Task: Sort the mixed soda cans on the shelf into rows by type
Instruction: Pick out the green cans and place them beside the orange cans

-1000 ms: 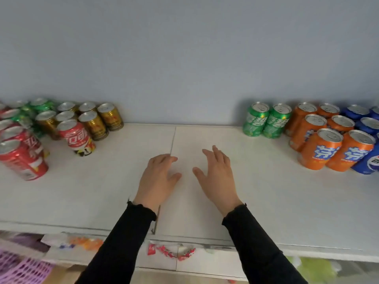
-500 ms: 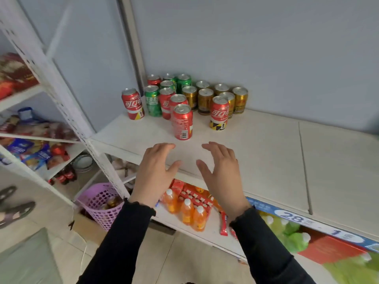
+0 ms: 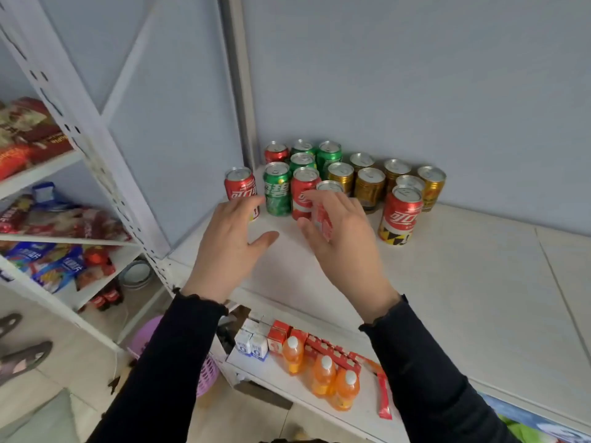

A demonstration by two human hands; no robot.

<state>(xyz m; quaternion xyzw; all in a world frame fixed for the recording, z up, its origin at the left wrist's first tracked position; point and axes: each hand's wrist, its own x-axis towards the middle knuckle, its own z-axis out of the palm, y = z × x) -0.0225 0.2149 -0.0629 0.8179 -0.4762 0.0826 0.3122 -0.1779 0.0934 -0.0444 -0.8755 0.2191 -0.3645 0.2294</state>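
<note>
Red, green and gold cans stand mixed in the back left corner of the white shelf (image 3: 463,282). My right hand (image 3: 348,247) curls round the front red cola can (image 3: 321,215), thumb on its left and fingers over its right side. My left hand (image 3: 224,247) is spread, its fingertips at the base of the leftmost red can (image 3: 240,188). Between the hands stand a green can (image 3: 277,193) and another red can (image 3: 303,190). Gold cans (image 3: 369,187) cluster behind. A red can with a yellow-and-black base (image 3: 401,215) stands alone to the right.
The shelf's white perforated upright (image 3: 96,145) rises at the left, with snack bags (image 3: 48,266) on the neighbouring shelves. On the shelf below are orange bottles (image 3: 323,375) and small cartons (image 3: 251,345). A purple basket (image 3: 204,375) sits on the floor.
My view swung left from the shelf's middle to the corner cluster. Both hands moved forward to the cans; my right hand closed round the front red can and my left reached the leftmost one.
</note>
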